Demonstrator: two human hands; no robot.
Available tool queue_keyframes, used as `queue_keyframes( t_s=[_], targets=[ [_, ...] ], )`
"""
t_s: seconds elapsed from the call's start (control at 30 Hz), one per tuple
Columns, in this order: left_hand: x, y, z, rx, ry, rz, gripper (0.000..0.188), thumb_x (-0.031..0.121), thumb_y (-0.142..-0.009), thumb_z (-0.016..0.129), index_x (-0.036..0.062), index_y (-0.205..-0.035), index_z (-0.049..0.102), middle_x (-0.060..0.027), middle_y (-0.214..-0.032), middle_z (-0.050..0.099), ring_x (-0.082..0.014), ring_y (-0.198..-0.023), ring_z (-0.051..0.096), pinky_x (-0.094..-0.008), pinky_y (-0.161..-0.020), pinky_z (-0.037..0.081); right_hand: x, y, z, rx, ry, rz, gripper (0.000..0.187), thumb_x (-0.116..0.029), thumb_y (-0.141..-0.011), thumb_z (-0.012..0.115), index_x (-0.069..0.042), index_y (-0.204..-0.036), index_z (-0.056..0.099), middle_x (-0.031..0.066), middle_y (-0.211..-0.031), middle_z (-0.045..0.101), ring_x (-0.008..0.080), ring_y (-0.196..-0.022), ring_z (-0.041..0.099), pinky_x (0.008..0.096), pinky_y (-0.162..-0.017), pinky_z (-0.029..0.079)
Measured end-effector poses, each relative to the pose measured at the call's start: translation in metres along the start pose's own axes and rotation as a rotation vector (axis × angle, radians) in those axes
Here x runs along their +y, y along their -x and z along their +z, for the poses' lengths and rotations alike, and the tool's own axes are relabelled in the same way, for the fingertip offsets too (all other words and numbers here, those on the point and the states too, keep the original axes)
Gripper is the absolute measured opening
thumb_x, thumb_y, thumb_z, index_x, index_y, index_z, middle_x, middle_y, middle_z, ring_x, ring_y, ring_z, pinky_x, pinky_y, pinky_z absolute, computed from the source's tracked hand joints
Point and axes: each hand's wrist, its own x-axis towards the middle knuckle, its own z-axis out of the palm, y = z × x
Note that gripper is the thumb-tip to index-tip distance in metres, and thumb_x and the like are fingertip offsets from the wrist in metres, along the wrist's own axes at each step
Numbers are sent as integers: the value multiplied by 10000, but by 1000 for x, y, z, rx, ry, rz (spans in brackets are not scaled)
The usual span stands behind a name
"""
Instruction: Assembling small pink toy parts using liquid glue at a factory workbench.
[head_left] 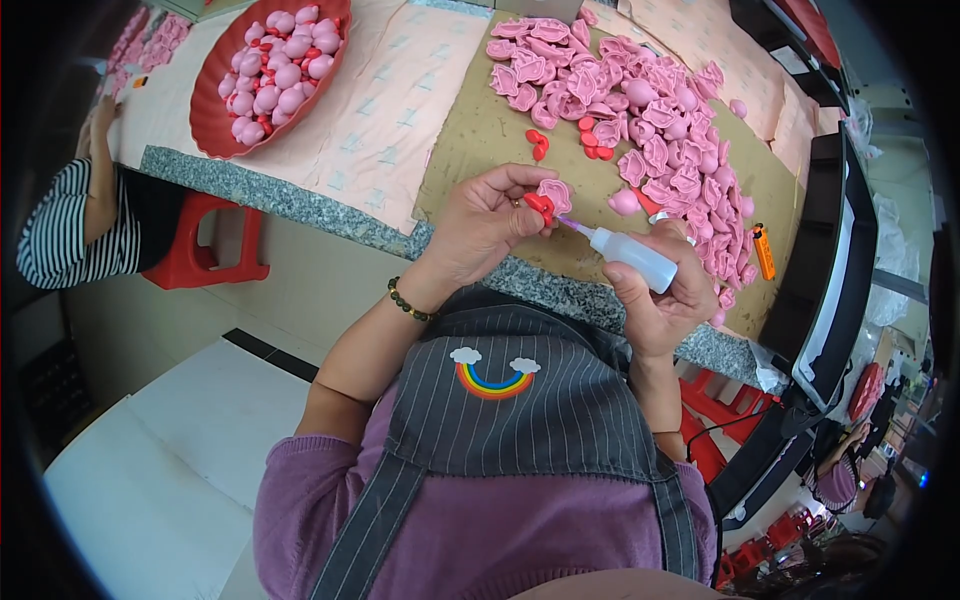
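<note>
My left hand [470,232] is closed, pinching a small red plastic part [537,203] with a pink moulded piece [556,194] at its far side. In my right hand [665,305] is a whitish squeeze bottle [637,258], gripped at a tilt. Its thin purple nozzle [572,223] points left and reaches the pieces in my left hand; whether it touches them I cannot tell. Just beyond lie loose red parts [596,143] and another red part [538,143]. A large heap of pink hollow pieces [690,170] spreads behind and to the right of my hands.
A red scalloped bowl [205,125] of pink and red parts stands at the left. Brown board [465,160] covers part of the granite-edged table [290,195]. An orange lighter [764,250] lies near a black case [815,260]. Another person [75,225] sits left, by a red stool [205,245].
</note>
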Motion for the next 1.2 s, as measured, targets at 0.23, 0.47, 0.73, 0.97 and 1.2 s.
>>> queue_keyframes(
  t_s=[0.23, 0.47, 0.73, 0.97, 1.2],
  targets=[
    [0, 0, 0, -7, -20, 10, 429, 71, -764, 659, 6, -1158, 504, -89, -1059, 594, -135, -910, 580, -253, -755, 496, -2, 0, 3, 47, -11, 42, 282, -138, -643, 770, 37, -790, 604, 52, -636, 531, 135, -586, 405, 265, -554, 309],
    [1, 0, 0, -9, -21, -6, 431, 69, -762, 660, 3, -1159, 504, -85, -1044, 596, -133, -901, 579, -254, -756, 497, 0, 0, 3, 43, -6, 25, 285, -135, -644, 770, 38, -795, 601, 49, -634, 527, 132, -585, 400, 266, -554, 306],
    [2, 0, 3, 6, 41, -13, 416, 36, -778, 637, -11, -1166, 494, -111, -1024, 595, -164, -832, 595, -266, -749, 502, 1, 3, -5, 48, -7, 37, 252, -100, -669, 732, 35, -829, 592, 53, -688, 551, 124, -665, 427, 248, -624, 323],
    [2, 0, 3, 11, 32, -15, 407, 30, -786, 629, -14, -1167, 492, -111, -1016, 597, -162, -827, 594, -267, -747, 502, 1, 5, -4, 37, 8, 62, 249, -97, -664, 737, 37, -820, 596, 49, -688, 558, 123, -657, 426, 249, -617, 322],
    [1, 1, 1, 0, 15, -14, 403, 27, -789, 625, -14, -1168, 492, -108, -1017, 593, -162, -833, 592, -267, -746, 498, 2, 7, -4, 37, -5, 71, 248, -101, -667, 739, 32, -823, 599, 41, -682, 553, 113, -650, 421, 239, -605, 317]
  ],
)
